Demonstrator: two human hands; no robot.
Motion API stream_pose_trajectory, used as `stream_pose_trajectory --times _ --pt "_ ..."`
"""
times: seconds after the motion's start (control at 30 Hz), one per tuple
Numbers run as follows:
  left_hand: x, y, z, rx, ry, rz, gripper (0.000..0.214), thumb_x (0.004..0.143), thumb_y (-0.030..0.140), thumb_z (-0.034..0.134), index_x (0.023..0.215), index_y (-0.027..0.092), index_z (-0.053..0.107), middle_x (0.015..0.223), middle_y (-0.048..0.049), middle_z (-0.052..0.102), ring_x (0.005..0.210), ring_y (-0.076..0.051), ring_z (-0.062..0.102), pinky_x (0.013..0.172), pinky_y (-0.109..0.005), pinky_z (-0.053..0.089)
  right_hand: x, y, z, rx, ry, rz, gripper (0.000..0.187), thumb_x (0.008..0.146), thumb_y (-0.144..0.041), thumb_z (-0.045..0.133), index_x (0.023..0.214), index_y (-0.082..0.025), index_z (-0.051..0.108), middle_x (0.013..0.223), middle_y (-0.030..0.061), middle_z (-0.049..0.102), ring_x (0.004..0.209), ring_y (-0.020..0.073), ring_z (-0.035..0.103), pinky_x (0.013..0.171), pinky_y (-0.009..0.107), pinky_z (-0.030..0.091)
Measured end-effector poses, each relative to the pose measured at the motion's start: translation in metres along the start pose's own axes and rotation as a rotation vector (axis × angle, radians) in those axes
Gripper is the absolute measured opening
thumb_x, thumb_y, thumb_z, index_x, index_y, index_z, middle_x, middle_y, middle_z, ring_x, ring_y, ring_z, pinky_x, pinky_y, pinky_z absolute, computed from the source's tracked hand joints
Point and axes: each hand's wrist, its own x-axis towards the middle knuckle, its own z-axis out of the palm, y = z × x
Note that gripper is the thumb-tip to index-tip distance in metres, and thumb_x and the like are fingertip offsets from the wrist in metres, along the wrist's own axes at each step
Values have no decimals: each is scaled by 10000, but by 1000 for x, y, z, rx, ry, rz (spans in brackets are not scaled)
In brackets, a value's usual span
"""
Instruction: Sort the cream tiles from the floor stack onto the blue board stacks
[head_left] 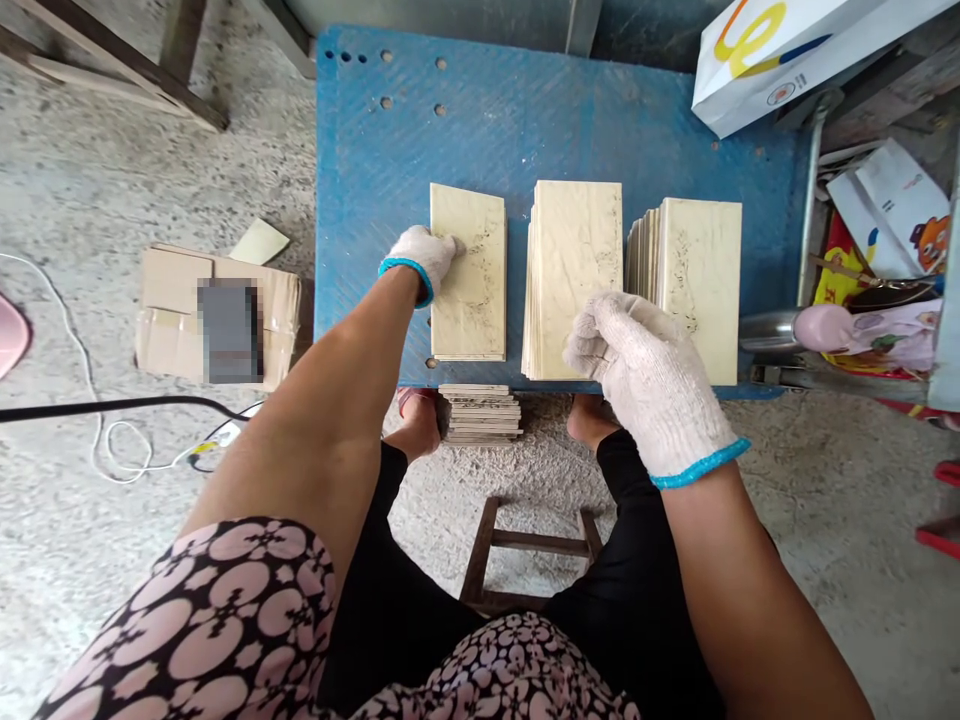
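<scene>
Three stacks of thin, cream-coloured rectangular boards lie on a blue table. At the left stack [474,300], my left hand [421,262], in a white knitted glove with a blue cuff, grips the left edge of the top board, thumb on its face. My right hand [645,370], gloved the same way, is over the near right corner of the middle stack [574,240]. Its fingers are curled together, and nothing shows in them. Beyond that hand lies the right stack [709,290], leaning with its left edges fanned out. Dark specks mark the top boards.
Below the table's front edge, more boards [480,415] are piled between my feet. The blue table [570,120] bears a white printed bag [780,60] at its back right. A cardboard box [172,340] sits on the floor at left, near cables. A wooden stool [540,542] is beneath me.
</scene>
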Motion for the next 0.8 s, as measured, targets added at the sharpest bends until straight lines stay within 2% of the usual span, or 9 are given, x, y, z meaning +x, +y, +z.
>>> stream_pose_trajectory --times 0.13,0.27,0.4,0.47,0.53,0.63,0.7,0.8 --pt "-9 4 -1 -53 80 -31 466 854 386 682 1245 145 602 1191 -94 637 1037 -260 607 901 -405 499 1 1 0 0 -1 -2 266 787 -422 742 785 -214 577 696 -32 582 630 90 557 628 248 488" --pt "-16 4 1 25 155 -45 394 837 383 673 1141 132 674 1162 -124 661 1075 -331 614 920 -442 509 1 2 0 -1 -6 11 275 784 -429 745 795 -216 570 693 -35 585 634 92 565 631 251 487" --pt "-17 2 0 91 142 -20 453 806 417 676 1137 107 680 1187 -149 651 1114 -364 582 961 -485 488 1 2 1 12 5 17 273 780 -419 749 794 -215 568 696 -38 586 631 87 563 633 245 486" --pt "-17 0 -2 88 117 -15 472 783 414 677 1161 132 669 1213 -145 637 1135 -378 551 988 -524 464 1 1 1 5 -2 20 282 775 -425 753 788 -216 565 695 -38 585 635 89 566 634 243 485" --pt "-16 -2 -5 65 114 -13 449 796 408 654 1178 171 657 1227 -125 624 1157 -372 534 1011 -525 449 0 1 1 1 -6 26 291 771 -432 756 782 -216 562 693 -38 585 635 90 566 631 241 484" --pt "-18 -5 -8 61 212 -22 450 853 430 617 1218 166 616 1281 -114 561 1214 -343 507 1023 -483 433 0 1 1 9 3 31 289 775 -435 753 784 -218 564 696 -35 585 631 89 560 626 240 487" --pt "-22 -6 -5 59 264 -45 565 849 489 633 1291 147 547 1327 -128 505 1254 -352 467 1023 -489 417 0 2 1 9 5 28 286 779 -438 750 789 -219 566 699 -34 586 633 90 559 628 240 490" --pt "-34 -6 10 15 239 -80 867 755 591 704 1419 121 404 1373 -169 443 1265 -388 441 1018 -511 411 -1 4 1 0 -15 19 283 788 -445 742 791 -223 568 690 -37 577 640 92 562 633 237 491"
